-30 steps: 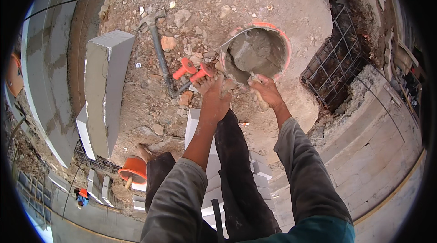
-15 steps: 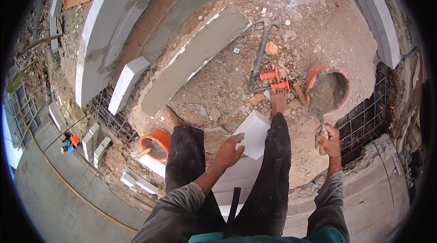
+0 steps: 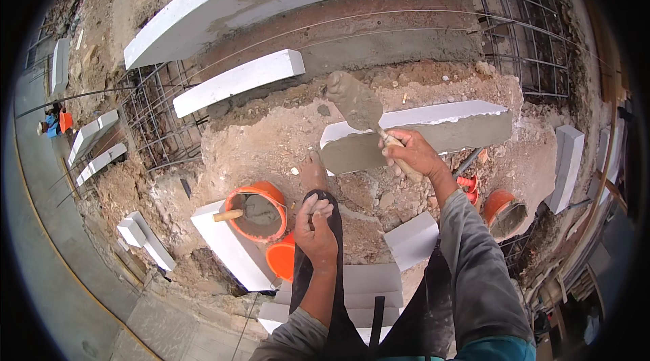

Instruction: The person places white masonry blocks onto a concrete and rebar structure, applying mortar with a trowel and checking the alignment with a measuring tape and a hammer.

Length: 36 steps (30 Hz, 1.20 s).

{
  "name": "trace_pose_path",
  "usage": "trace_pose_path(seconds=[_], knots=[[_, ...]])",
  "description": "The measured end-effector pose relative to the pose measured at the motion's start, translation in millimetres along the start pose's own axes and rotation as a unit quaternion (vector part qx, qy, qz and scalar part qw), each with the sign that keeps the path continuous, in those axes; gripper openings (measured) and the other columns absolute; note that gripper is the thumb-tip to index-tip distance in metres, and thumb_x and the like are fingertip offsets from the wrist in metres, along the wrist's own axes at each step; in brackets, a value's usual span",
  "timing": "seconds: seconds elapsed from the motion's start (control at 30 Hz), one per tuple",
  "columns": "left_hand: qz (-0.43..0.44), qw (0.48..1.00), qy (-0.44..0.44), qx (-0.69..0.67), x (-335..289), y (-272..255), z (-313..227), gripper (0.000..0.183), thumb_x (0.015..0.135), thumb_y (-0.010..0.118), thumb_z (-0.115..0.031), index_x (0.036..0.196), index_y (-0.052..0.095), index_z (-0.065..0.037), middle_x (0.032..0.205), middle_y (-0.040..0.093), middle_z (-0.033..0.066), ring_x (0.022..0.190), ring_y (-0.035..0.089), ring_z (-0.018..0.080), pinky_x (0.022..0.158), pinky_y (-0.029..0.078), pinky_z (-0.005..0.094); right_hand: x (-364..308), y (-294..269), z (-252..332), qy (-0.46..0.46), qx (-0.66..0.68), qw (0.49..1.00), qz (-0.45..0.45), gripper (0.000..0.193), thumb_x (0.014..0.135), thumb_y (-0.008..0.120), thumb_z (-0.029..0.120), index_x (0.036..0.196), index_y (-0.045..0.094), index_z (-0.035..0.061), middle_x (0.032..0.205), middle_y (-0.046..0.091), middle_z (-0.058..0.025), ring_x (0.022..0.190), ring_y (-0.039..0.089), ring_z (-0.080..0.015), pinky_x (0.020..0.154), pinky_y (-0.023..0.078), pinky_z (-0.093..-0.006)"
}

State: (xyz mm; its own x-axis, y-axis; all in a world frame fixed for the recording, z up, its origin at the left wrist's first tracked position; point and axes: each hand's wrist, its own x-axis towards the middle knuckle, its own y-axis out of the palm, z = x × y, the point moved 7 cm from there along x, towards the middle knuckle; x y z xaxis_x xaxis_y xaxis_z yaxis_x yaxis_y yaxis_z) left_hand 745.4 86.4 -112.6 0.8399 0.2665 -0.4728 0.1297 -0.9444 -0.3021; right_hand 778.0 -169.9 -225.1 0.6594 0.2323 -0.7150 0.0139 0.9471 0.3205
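Right hand (image 3: 414,152) raised, gripping trowel (image 3: 359,107).

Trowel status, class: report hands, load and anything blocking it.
Right hand grips the trowel, blade loaded with mortar. Left hand rests on the knee. White block beneath, nothing between.

Orange bucket (image 3: 257,212), white blocks (image 3: 237,80), grey mortar on trowel (image 3: 355,104).
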Motion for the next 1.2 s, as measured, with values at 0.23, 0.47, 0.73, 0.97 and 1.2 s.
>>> trace_pose_path(seconds=[0.23, 0.47, 0.73, 0.97, 1.2], knots=[[-0.065, 0.996, -0.061, -0.024, 58, -49, 5, 0.03, 0.092, 0.044, 0.007, 0.117, 0.06, 0.009, 0.098, 0.067, 0.0176, 0.08, 0.067, 0.0199, 0.076, 0.058, 0.0318, 208, 44, 21, 0.115, -0.169, 0.975, -0.092, 0.036, 0.083, 0.065, 0.027, 0.104, 0.066, -0.002, 0.077, 0.065, -0.0102, 0.062, 0.066, -0.0193, 0.053, 0.056, -0.0332], [-0.044, 0.997, -0.06, -0.027, 92, -75, -12, 0.032, 0.09, 0.041, 0.008, 0.116, 0.06, 0.008, 0.093, 0.066, 0.016, 0.077, 0.066, 0.0201, 0.075, 0.057, 0.0314, 338, 85, -23, 0.071, -0.381, 0.901, -0.193, 0.048, 0.083, 0.063, 0.031, 0.108, 0.064, -0.0092, 0.097, 0.067, -0.0294, 0.096, 0.065, -0.0427, 0.084, 0.052, -0.0453], [-0.034, 0.998, -0.055, 0.002, 125, -74, -25, 0.034, 0.09, 0.039, 0.005, 0.117, 0.058, 0.01, 0.092, 0.066, 0.0157, 0.075, 0.065, 0.0189, 0.072, 0.056, 0.0292, 302, 201, -42, 0.034, -0.243, 0.924, -0.295, 0.058, 0.081, 0.064, 0.023, 0.125, 0.05, -0.0127, 0.118, 0.06, -0.0338, 0.114, 0.059, -0.0445, 0.098, 0.047, -0.046], [-0.019, 0.998, -0.066, -0.001, 123, -71, -35, 0.033, 0.089, 0.04, 0.004, 0.116, 0.057, 0.009, 0.09, 0.066, 0.0148, 0.074, 0.065, 0.018, 0.074, 0.055, 0.0284, 354, 120, -57, 0.133, -0.182, 0.918, -0.326, 0.062, 0.08, 0.063, 0.024, 0.133, 0.051, -0.0073, 0.118, 0.063, -0.0312, 0.113, 0.061, -0.0425, 0.096, 0.048, -0.0454], [-0.016, 0.999, -0.037, -0.02, 117, -88, -25, 0.033, 0.086, 0.037, 0.004, 0.113, 0.055, 0.008, 0.083, 0.063, 0.0145, 0.07, 0.064, 0.0218, 0.068, 0.059, 0.0365, 402, 87, -99, 0.074, -0.205, 0.9, -0.378, 0.059, 0.078, 0.065, 0.022, 0.131, 0.057, -0.0031, 0.108, 0.068, -0.0268, 0.101, 0.067, -0.0384, 0.085, 0.053, -0.0418]])
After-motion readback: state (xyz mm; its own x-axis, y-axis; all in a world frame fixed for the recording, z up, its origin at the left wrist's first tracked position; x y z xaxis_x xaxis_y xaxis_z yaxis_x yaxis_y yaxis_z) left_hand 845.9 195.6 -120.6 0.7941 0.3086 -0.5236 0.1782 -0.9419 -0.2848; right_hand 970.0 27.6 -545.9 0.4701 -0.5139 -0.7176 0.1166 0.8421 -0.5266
